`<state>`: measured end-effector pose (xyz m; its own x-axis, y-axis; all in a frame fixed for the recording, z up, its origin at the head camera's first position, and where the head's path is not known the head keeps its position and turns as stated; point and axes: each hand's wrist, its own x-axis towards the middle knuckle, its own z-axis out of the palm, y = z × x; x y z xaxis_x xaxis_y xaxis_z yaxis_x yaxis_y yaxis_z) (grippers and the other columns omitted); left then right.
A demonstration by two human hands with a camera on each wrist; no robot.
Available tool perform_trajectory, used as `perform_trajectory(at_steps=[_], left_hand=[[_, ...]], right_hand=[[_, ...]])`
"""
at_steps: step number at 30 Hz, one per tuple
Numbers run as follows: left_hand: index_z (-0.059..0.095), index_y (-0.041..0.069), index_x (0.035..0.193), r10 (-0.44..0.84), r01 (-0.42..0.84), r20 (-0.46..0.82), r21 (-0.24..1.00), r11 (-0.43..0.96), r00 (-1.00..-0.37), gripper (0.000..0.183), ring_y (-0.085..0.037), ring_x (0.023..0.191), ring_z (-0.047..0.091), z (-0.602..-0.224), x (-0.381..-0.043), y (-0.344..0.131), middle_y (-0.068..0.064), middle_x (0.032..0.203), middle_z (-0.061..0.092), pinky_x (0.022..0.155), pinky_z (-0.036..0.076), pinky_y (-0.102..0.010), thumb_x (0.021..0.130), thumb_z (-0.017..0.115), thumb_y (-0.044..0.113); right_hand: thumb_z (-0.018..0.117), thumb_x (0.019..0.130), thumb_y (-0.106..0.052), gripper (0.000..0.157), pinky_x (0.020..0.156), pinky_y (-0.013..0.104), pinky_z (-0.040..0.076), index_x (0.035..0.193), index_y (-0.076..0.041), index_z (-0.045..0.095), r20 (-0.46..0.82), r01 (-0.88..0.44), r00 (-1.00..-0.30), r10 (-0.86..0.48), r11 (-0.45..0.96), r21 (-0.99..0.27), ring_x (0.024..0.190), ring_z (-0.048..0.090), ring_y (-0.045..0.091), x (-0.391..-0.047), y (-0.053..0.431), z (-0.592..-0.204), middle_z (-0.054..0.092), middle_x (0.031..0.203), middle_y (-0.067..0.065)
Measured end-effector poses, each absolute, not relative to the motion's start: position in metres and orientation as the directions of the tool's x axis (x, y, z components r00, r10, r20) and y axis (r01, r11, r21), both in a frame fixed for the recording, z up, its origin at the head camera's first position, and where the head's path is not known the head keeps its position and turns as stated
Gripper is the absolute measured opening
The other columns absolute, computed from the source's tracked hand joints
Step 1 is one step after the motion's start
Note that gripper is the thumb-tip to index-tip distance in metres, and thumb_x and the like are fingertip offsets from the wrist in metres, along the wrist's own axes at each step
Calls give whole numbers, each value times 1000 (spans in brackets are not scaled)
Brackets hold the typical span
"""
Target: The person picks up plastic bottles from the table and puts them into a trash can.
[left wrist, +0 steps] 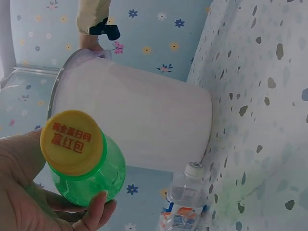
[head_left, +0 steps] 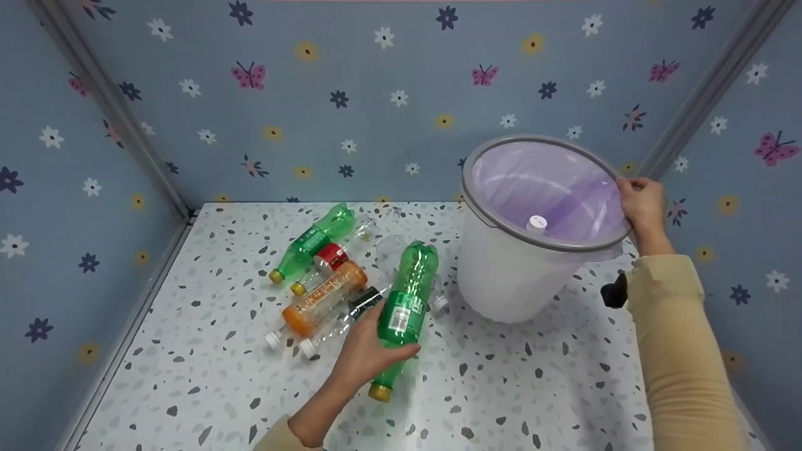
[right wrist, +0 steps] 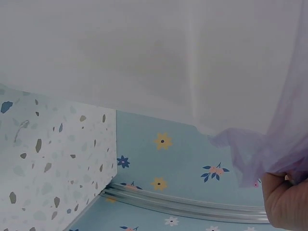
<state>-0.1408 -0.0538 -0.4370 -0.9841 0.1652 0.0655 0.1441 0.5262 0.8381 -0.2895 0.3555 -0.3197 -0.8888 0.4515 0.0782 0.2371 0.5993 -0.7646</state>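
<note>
Green plastic bottle [head_left: 401,316] in the grip of left hand [head_left: 366,347] at lower centre frame, with lined bucket [head_left: 510,282] held at the rim [head_left: 567,246] by right hand [head_left: 645,205] at right, seemingly at the transfer stage, probably next calling for a lift over that rim.

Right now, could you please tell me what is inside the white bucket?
Inside the white bucket are a translucent purple liner and, toward the near side, a white cap. The bucket's near side hides whatever is below the cap, including the bottom.
</note>
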Motion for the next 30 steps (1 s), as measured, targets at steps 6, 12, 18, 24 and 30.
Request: perform_trajectory(at_steps=[6,12,18,24,30], left_hand=[[35,0,132,166,179,108,841,510,-980,90,-24,97,50,-422,-145,-48,-15,118,49,77,46,-38,63,76,40],[34,3,134,168,189,121,855,483,-978,89,-22,96,50,-406,-150,-43,-14,119,47,76,46,-36,64,76,39],[33,3,134,168,215,151,848,485,-974,90,-21,96,50,-391,-152,-39,-13,119,48,76,46,-35,64,77,39],[34,3,133,176,234,169,843,484,-970,90,-20,93,51,-373,-157,-33,-12,114,49,72,48,-32,63,77,39],[33,3,134,179,242,175,835,494,-968,91,-20,93,51,-359,-160,-28,-11,115,48,72,48,-32,64,77,39]], right_hand=[[37,92,-35,52,60,17,39,123,6,46,90,230,-887,454,601,-765,74,44,9,-290,356,-319,47,109,18],[36,92,-36,52,55,13,39,123,6,45,81,228,-891,447,594,-771,73,45,7,-289,356,-320,47,107,15],[36,92,-33,51,66,20,38,122,7,47,95,234,-886,454,614,-754,78,43,11,-290,356,-318,48,112,19],[35,92,-34,52,71,23,40,126,5,44,59,253,-887,458,589,-767,84,44,13,-290,356,-318,46,116,19],[36,92,-33,52,70,22,40,125,6,44,68,244,-888,455,591,-769,82,44,12,-290,355,-318,46,115,19]])
